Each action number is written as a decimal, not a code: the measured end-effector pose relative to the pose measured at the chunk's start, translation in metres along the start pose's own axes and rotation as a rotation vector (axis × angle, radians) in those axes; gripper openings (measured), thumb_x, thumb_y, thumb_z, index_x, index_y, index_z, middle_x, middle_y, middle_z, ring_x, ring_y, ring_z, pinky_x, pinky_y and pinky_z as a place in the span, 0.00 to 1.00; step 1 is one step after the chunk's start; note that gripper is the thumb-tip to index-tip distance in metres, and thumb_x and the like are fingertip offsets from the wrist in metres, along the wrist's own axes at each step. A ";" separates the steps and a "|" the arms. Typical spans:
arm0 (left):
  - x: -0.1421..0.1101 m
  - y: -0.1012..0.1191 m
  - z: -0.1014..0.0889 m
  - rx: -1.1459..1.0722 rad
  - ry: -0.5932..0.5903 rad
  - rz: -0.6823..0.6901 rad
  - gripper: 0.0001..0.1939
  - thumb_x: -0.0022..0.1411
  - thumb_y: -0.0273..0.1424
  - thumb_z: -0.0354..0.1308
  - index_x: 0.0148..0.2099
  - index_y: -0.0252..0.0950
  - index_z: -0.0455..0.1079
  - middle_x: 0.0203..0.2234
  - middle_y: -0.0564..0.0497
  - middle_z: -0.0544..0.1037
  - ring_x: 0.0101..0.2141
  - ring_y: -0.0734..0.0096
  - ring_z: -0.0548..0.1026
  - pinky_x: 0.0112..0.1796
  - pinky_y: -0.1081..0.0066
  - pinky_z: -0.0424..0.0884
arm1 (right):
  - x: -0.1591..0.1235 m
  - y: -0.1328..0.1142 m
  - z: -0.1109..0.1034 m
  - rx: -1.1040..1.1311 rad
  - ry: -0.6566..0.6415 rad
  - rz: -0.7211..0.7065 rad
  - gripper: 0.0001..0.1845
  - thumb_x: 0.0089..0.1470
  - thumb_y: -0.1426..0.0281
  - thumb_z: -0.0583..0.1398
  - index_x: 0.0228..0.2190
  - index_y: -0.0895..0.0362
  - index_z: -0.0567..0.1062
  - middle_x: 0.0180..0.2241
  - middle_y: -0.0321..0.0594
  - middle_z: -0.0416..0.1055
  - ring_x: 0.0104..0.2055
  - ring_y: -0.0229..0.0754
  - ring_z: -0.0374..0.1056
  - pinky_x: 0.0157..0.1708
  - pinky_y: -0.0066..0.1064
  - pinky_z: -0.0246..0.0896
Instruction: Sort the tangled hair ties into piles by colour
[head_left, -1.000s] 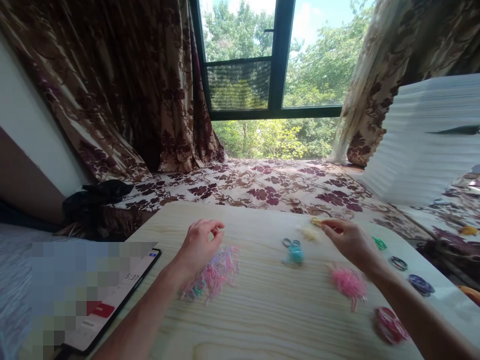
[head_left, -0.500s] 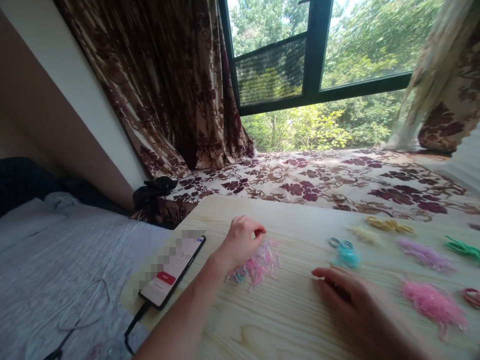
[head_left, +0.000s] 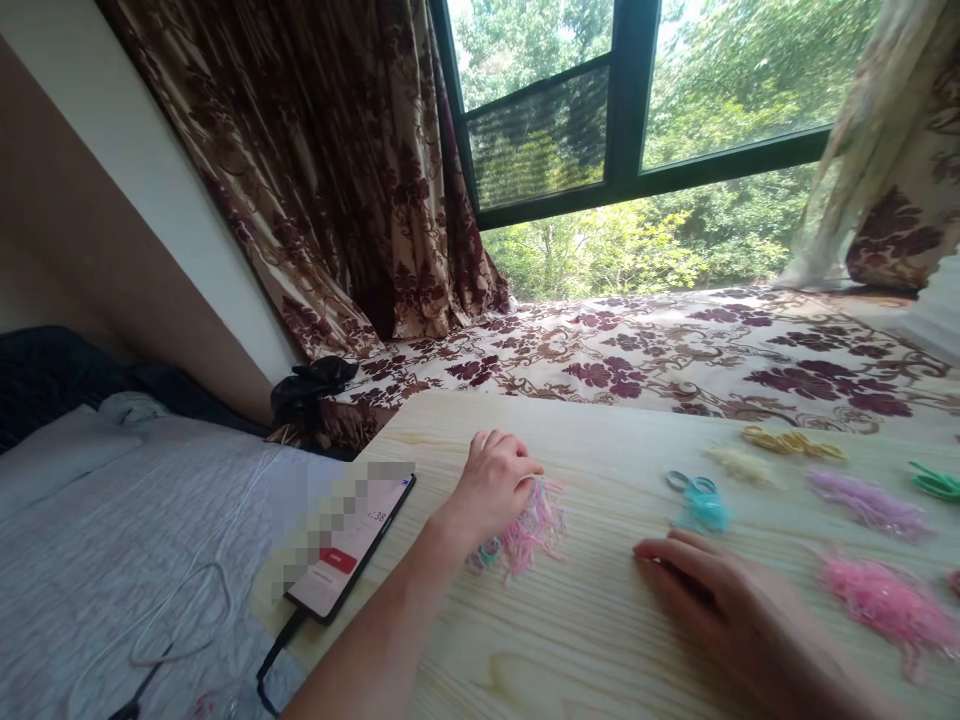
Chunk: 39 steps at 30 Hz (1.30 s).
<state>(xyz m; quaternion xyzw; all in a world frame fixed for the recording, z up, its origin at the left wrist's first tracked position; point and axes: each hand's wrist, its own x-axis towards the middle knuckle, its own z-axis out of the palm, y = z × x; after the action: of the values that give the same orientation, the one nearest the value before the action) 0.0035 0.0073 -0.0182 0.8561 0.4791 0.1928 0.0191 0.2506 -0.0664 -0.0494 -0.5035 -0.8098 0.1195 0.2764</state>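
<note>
A tangled pile of thin pastel strands (head_left: pixel 534 535), mostly pink and lilac with some teal, lies on the pale wooden tabletop (head_left: pixel 555 640). Over its far left edge is my left hand (head_left: pixel 491 485), its fingers curled down at the strands; their tips are partly hidden, and I cannot make out what they grip. My right hand (head_left: pixel 720 590) rests low over the table on the right, thumb and index finger brought together. Anything between those fingertips is too small to name. Just beyond it sits a turquoise bunch (head_left: pixel 703 510) beside grey-blue loops (head_left: pixel 691 484).
Farther right lie a pink heap (head_left: pixel 889 600), a lilac heap (head_left: pixel 870 500), a cream heap (head_left: pixel 741 465), yellow loops (head_left: pixel 793 442) and green loops (head_left: pixel 936 482). A phone (head_left: pixel 352 550) with a cable is at the table's left edge, beside a bed (head_left: pixel 150 510).
My left hand's index finger now stretches farther right over the pile, and its knuckles have turned down. The right hand's pose is nearly the same. The view has shifted slightly.
</note>
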 end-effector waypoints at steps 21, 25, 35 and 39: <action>-0.003 0.026 0.003 0.011 -0.064 0.158 0.10 0.62 0.27 0.56 0.30 0.39 0.76 0.34 0.50 0.76 0.44 0.65 0.69 0.56 0.52 0.54 | 0.003 -0.005 -0.007 0.004 -0.060 0.001 0.16 0.60 0.66 0.50 0.31 0.52 0.77 0.27 0.39 0.75 0.27 0.42 0.73 0.25 0.29 0.63; -0.004 0.027 0.001 0.031 -0.095 0.164 0.09 0.62 0.27 0.57 0.32 0.40 0.76 0.34 0.50 0.76 0.44 0.66 0.69 0.57 0.51 0.52 | 0.003 -0.007 -0.007 -0.020 -0.072 0.008 0.17 0.60 0.66 0.49 0.31 0.53 0.77 0.27 0.39 0.75 0.27 0.42 0.73 0.25 0.29 0.63; -0.004 0.030 0.002 0.023 -0.114 0.165 0.08 0.61 0.25 0.57 0.31 0.39 0.74 0.35 0.50 0.76 0.45 0.65 0.69 0.59 0.47 0.49 | 0.004 -0.009 -0.009 0.004 -0.065 0.023 0.17 0.59 0.65 0.50 0.31 0.53 0.78 0.27 0.40 0.76 0.28 0.42 0.73 0.25 0.28 0.63; -0.005 0.031 0.004 0.013 -0.119 0.162 0.08 0.61 0.22 0.55 0.31 0.37 0.72 0.35 0.50 0.77 0.46 0.65 0.69 0.59 0.49 0.48 | 0.003 -0.009 -0.008 -0.013 -0.079 0.026 0.18 0.60 0.65 0.49 0.31 0.53 0.77 0.27 0.40 0.75 0.28 0.42 0.73 0.26 0.29 0.63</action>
<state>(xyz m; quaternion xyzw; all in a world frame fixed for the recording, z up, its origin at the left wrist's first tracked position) 0.0280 -0.0132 -0.0163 0.9021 0.4076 0.1393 0.0265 0.2478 -0.0682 -0.0374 -0.5104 -0.8144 0.1378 0.2393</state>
